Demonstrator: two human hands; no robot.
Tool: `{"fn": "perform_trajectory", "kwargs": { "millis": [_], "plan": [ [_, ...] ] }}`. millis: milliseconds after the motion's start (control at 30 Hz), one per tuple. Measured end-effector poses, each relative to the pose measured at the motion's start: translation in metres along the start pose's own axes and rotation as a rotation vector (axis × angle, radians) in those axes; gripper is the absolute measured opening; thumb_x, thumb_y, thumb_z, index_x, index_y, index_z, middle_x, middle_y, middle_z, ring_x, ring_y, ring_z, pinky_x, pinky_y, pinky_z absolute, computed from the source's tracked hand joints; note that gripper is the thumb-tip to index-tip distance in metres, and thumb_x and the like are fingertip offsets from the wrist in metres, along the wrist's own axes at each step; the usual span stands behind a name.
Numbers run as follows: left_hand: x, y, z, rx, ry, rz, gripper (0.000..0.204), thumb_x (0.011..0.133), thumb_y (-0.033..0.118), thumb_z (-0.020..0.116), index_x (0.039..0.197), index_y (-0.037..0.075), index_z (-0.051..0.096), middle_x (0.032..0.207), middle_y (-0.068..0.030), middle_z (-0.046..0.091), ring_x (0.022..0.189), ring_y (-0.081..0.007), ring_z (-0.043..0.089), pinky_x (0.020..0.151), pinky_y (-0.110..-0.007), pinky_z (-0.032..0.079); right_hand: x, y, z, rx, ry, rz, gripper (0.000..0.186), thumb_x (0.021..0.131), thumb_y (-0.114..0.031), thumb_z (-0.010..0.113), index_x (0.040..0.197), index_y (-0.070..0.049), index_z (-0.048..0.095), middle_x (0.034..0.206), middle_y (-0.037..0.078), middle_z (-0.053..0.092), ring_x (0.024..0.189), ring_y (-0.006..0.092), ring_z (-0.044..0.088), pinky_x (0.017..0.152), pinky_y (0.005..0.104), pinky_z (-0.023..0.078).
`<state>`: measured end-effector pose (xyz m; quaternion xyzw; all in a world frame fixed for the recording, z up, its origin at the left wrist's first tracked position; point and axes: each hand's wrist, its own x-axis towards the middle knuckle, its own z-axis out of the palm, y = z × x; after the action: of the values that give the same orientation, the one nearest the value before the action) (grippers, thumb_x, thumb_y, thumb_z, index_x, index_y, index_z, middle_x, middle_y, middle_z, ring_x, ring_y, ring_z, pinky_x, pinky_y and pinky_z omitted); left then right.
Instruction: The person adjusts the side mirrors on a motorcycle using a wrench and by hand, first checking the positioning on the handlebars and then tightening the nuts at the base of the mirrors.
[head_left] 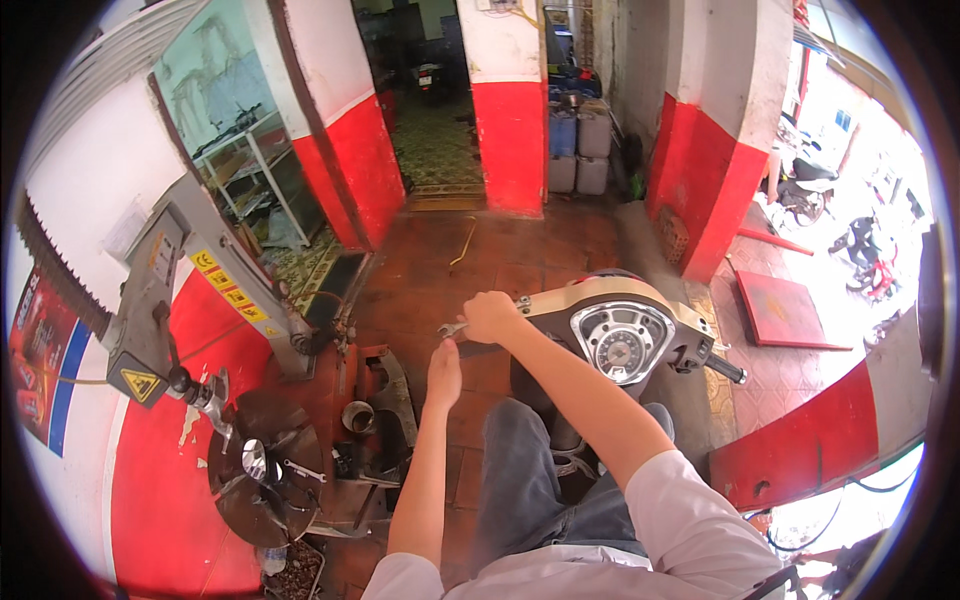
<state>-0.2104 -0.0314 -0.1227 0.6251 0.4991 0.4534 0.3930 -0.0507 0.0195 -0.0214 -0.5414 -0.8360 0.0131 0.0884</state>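
I sit astride a cream scooter (560,300) with a round chrome-rimmed speedometer (622,345). My right arm reaches across to the scooter's left handlebar side. There my right hand (492,318) is closed around a wrench (452,329), whose open jaw sticks out to the left of the fist. Just below it, my left hand (444,372) is closed, its upper end close to the wrench jaw. Whatever the left fingers hold is hidden. A dark part, perhaps the left grip, shows only in part beneath the hands. The right handlebar grip (727,371) is untouched.
A tire changer (215,270) stands at left. On its round turntable (235,490) lie a mirror (256,459) and another wrench (306,470). A metal cup (358,416) sits nearby. Plastic jugs (593,135) are stacked at the back. A red ramp plate (790,308) lies right.
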Motion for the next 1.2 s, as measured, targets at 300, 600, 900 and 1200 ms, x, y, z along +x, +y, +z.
{"fn": "perform_trajectory", "kwargs": {
  "millis": [300, 600, 900, 1200],
  "plan": [
    [-0.085, -0.014, -0.029, -0.124, 0.103, -0.048, 0.063, 0.106, 0.055, 0.031, 0.141, 0.006, 0.047, 0.132, -0.0132, 0.057, 0.115, -0.0215, 0.056, 0.100, -0.038, 0.043, -0.016, -0.042, -0.005, 0.063, 0.181, -0.078, 0.025, 0.085, -0.030, 0.063, 0.081, -0.007, 0.074, 0.079, 0.018, 0.070, 0.078, 0.0354, 0.070, 0.073, 0.0458, 0.056],
    [-0.196, -0.066, -0.118, -0.323, 0.525, -0.348, 0.043, 0.105, 0.039, 0.047, 0.100, 0.002, 0.068, 0.085, -0.0044, 0.069, 0.074, -0.0106, 0.063, 0.067, -0.025, 0.049, -0.105, -0.166, 0.087, 1.143, -0.426, -0.162, 0.025, 0.100, -0.025, 0.054, 0.107, -0.004, 0.066, 0.073, 0.006, 0.057, 0.066, 0.0155, 0.054, 0.058, 0.0310, 0.042],
    [-0.323, -0.206, -0.269, 0.380, 1.140, -0.544, 0.032, 0.092, 0.034, 0.066, 0.086, 0.005, 0.075, 0.075, -0.0107, 0.072, 0.066, -0.0223, 0.069, 0.066, -0.036, 0.054, -0.174, -0.240, 0.134, 1.474, -0.930, 0.033, 0.026, 0.103, -0.023, 0.053, 0.121, -0.006, 0.061, 0.072, -0.005, 0.048, 0.061, 0.0032, 0.040, 0.050, 0.0210, 0.029],
    [-0.251, -0.187, -0.334, 1.135, 0.575, -0.644, 0.030, 0.090, 0.031, 0.066, 0.113, 0.012, 0.068, 0.112, -0.0147, 0.066, 0.113, -0.0357, 0.056, 0.089, -0.046, 0.052, -0.180, -0.242, 0.087, 1.731, -0.970, 0.223, 0.027, 0.105, -0.021, 0.049, 0.123, -0.003, 0.059, 0.074, -0.003, 0.048, 0.059, 0.0039, 0.037, 0.052, 0.0209, 0.029]
  ]
}}
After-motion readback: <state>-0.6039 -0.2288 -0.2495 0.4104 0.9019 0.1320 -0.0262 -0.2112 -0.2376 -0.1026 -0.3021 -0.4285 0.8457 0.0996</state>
